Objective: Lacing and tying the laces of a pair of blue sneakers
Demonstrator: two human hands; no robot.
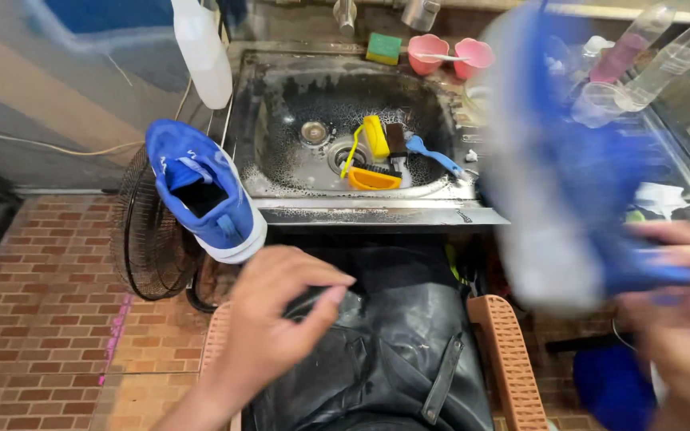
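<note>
My right hand (684,319) grips the heel end of a blue shoe with a white sole (569,168), raised and blurred with motion in front of the sink's right side. My left hand (277,315) hovers empty, fingers loosely curled, above my black apron (393,351). A second blue shoe (205,191) rests on a wire fan guard (141,239) left of the steel sink (281,104). In the basin lie a yellow brush (375,136), an orange scoop-shaped brush (373,179), a dark brush (396,142) and a blue-handled brush (434,155).
A white plastic bottle (201,52) hangs at the sink's left rim. A green sponge (383,48) and two pink cups (449,54) sit behind the basin. Clear bottles (648,56) lie on the right drainboard. An orange chair arm (509,351) flanks my lap; brick floor spreads left.
</note>
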